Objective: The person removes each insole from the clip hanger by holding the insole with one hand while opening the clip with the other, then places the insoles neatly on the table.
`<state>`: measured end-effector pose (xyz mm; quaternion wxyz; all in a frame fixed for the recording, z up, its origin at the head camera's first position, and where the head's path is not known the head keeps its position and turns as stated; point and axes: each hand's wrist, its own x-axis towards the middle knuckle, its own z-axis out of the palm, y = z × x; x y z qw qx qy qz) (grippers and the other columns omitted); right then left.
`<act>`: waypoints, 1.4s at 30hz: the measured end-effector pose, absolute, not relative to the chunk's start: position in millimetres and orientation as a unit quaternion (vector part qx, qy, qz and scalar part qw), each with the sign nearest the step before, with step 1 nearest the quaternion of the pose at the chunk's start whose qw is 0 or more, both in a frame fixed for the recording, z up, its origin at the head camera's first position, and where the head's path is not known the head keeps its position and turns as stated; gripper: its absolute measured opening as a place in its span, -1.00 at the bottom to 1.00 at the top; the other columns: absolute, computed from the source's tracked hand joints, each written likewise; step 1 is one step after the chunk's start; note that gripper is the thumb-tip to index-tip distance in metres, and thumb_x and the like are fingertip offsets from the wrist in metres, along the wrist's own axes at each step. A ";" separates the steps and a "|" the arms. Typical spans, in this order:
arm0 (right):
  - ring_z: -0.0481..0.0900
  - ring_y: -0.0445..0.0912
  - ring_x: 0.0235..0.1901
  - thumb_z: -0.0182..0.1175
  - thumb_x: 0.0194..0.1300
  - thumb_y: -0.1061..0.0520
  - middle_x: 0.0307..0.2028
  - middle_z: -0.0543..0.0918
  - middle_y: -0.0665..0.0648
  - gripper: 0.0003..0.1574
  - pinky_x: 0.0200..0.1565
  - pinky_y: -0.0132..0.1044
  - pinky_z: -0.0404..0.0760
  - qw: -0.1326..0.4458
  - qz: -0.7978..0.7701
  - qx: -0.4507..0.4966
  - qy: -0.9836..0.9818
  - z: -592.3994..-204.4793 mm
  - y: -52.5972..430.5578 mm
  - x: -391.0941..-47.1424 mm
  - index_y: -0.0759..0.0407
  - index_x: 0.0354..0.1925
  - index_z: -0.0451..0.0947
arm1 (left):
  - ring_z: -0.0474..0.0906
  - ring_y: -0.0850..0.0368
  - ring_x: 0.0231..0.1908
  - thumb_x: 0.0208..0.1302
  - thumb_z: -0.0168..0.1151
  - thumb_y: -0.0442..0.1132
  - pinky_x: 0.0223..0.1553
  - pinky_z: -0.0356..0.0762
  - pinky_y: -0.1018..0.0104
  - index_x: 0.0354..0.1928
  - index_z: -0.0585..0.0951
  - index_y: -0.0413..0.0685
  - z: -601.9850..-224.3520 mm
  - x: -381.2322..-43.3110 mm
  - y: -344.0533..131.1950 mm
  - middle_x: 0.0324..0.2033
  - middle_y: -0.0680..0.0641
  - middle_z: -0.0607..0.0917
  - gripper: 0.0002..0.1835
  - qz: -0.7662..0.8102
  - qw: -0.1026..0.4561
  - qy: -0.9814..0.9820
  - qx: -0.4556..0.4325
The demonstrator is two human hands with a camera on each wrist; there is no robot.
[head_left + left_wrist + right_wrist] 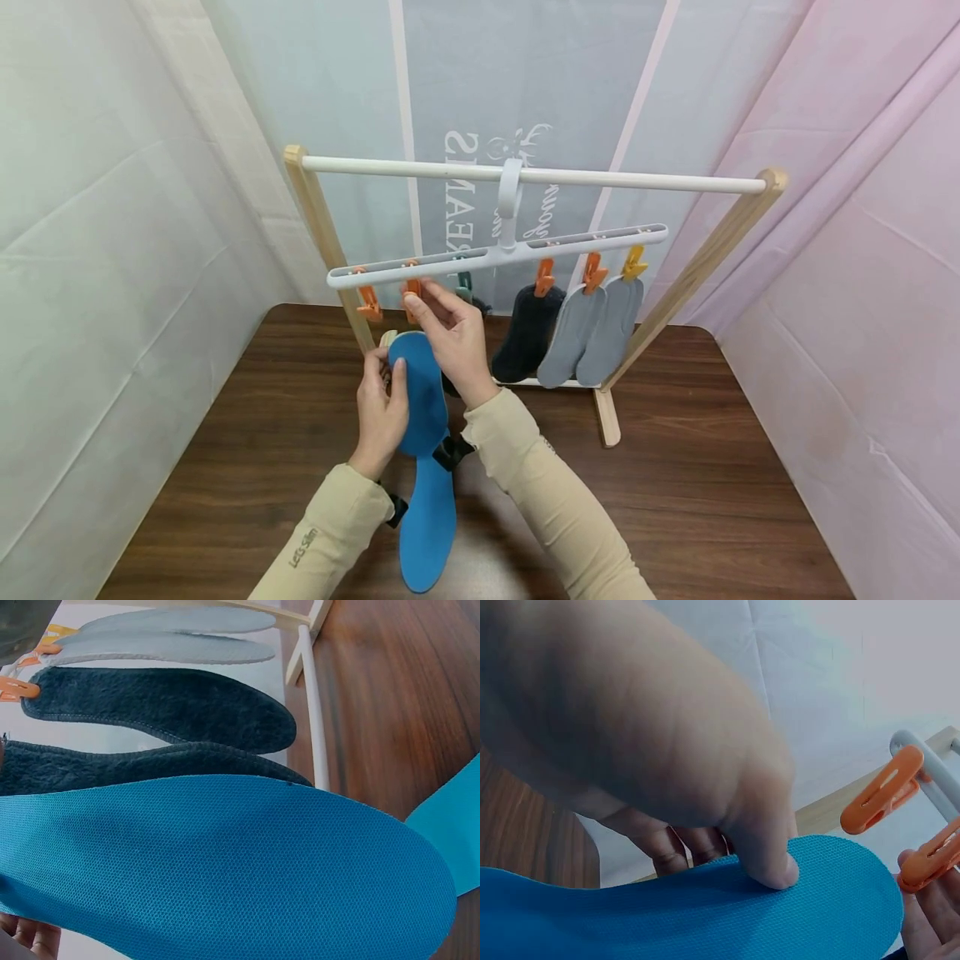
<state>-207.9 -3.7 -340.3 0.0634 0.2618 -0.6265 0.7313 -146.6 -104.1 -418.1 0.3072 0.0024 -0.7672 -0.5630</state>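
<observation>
My left hand (382, 417) holds a blue insole (420, 383) near its upper end, thumb on the blue face and fingers behind. In the right wrist view, that thumb (776, 870) presses close to the insole's rounded tip. My right hand (459, 342) pinches an orange clip (412, 293), second from the left on a light grey hanger (465, 265). The insole's top end lies just below this clip. Another orange clip (368, 303) hangs at the hanger's left end, holding nothing. A second blue insole (427, 533) lies on the wooden table.
On the hanger's right half, clips hold a dark fuzzy insole (525, 333) and two grey ones (572, 337). Another dark insole (82, 769) hangs behind the blue one, under a green clip (465, 286). The hanger hooks over the white bar (637, 177) of a wooden-legged rack.
</observation>
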 end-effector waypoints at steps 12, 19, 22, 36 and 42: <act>0.59 0.10 0.08 0.17 0.35 0.23 0.22 0.50 0.27 -0.45 0.07 -0.27 0.59 0.054 0.724 0.266 -0.635 -340.4 -4.9 -208.2 0.30 0.27 0.39 | 0.49 0.02 -0.20 0.49 -0.07 -0.28 -0.17 0.43 0.39 0.03 0.37 -0.36 -425.2 -141.5 -108.8 -0.17 -0.25 0.56 -0.75 -0.562 0.302 -0.770 0.020; 0.51 0.06 0.18 0.12 0.39 0.21 0.21 0.48 0.28 -0.44 0.22 -0.31 0.45 0.041 0.719 0.295 -0.629 -341.6 -3.7 -209.3 0.26 0.32 0.33 | 0.52 -0.03 -0.19 0.48 -0.05 -0.32 -0.13 0.44 0.39 0.03 0.39 -0.36 -430.9 -138.6 -112.2 -0.17 -0.26 0.58 -0.77 -0.552 0.310 -0.773 0.031; 0.49 0.07 0.18 0.09 0.40 0.22 0.19 0.48 0.31 -0.43 0.25 -0.30 0.43 0.039 0.718 0.308 -0.623 -340.8 -3.9 -209.2 0.28 0.33 0.29 | 0.51 -0.01 -0.19 0.48 -0.05 -0.30 -0.13 0.44 0.40 0.03 0.38 -0.37 -432.4 -137.6 -113.0 -0.17 -0.25 0.58 -0.76 -0.552 0.307 -0.774 0.032; 0.46 0.14 0.20 0.07 0.40 0.28 0.20 0.45 0.36 -0.43 0.25 -0.29 0.42 0.036 0.721 0.317 -0.615 -339.0 -4.5 -208.3 0.32 0.33 0.26 | 0.46 0.07 -0.22 0.48 -0.05 -0.31 -0.16 0.42 0.42 0.01 0.39 -0.38 -435.8 -134.5 -115.2 -0.21 -0.26 0.58 -0.76 -0.552 0.312 -0.773 0.041; 0.46 0.14 0.20 0.06 0.41 0.27 0.22 0.43 0.34 -0.41 0.26 -0.27 0.41 0.032 0.723 0.325 -0.609 -340.8 -4.4 -207.4 0.29 0.35 0.24 | 0.48 0.03 -0.20 0.47 -0.04 -0.31 -0.15 0.42 0.41 0.01 0.40 -0.38 -434.6 -132.2 -115.2 -0.19 -0.26 0.59 -0.76 -0.552 0.308 -0.773 0.047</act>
